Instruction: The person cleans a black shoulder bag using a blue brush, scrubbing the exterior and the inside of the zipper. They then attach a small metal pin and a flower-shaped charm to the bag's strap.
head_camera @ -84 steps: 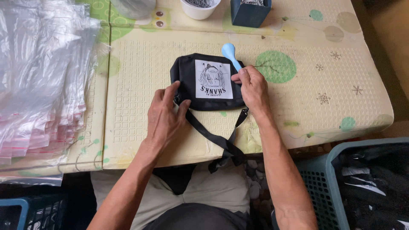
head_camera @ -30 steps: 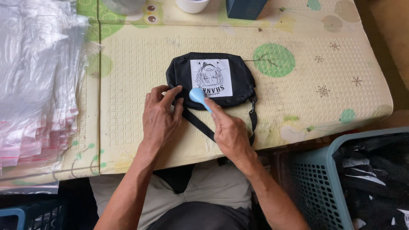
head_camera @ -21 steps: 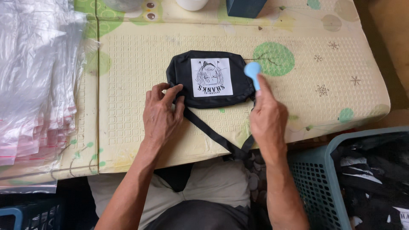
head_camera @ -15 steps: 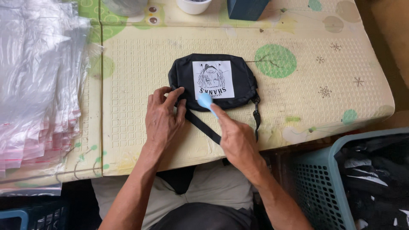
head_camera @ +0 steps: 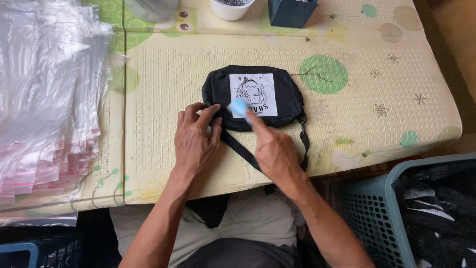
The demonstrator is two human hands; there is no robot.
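A small black pouch bag (head_camera: 282, 89) with a white printed square patch lies flat on the cream mat-covered table (head_camera: 377, 139). Its black strap (head_camera: 243, 151) runs toward me and over the front edge. My left hand (head_camera: 195, 141) rests on the table with its fingertips on the bag's lower left corner. My right hand (head_camera: 275, 149) grips a small light-blue tool (head_camera: 239, 107) and presses it against the bag's front, at the lower left of the patch.
A thick stack of clear plastic bags (head_camera: 44, 99) covers the left side. At the far edge stand a white cup (head_camera: 230, 7), a dark blue box (head_camera: 292, 11) and a clear container (head_camera: 151, 7). A teal basket (head_camera: 396, 198) with dark items sits lower right.
My right hand has swept the blue tool back and forth over the bag, out to its right end and back to the left of the patch. The left hand kept holding the corner.
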